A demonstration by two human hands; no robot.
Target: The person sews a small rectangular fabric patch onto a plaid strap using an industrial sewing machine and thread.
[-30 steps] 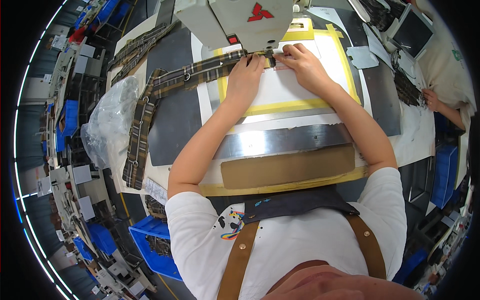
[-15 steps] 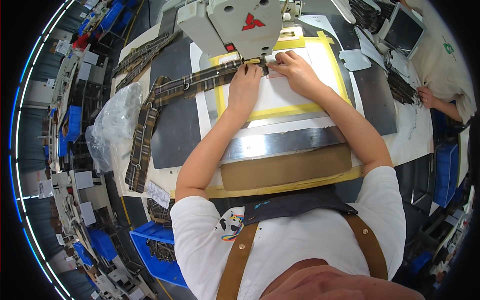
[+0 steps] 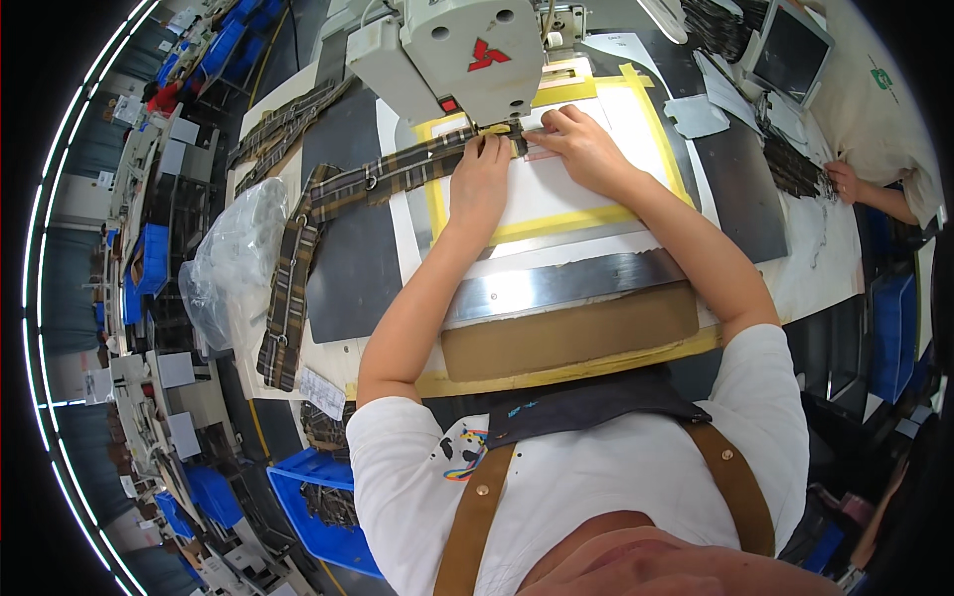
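Note:
A brown-and-black plaid strap [image 3: 402,171] with small metal rings runs from the left to the sewing machine head [image 3: 467,55]. My left hand [image 3: 481,185] is closed on the strap near its end, fingertips bent down onto it just below the machine head. At the strap's right end, my right hand [image 3: 593,157] is closed, its thumb and forefinger pinched at the edge. The very tips are partly hidden. Under both hands lies a white sheet [image 3: 556,194] bordered with yellow tape. The needle area is hidden behind the machine head.
More plaid straps [image 3: 288,121] lie at the back left, beside a clear plastic bag [image 3: 238,253]. A metal strip [image 3: 566,283] crosses the table's front. At the right are a screen [image 3: 790,50] and a co-worker's hand [image 3: 845,182] by dark straps. A blue bin [image 3: 318,517] stands below left.
The whole view has shifted slightly. Both my hands stay at the strap's end under the machine head, with only slight finger movement.

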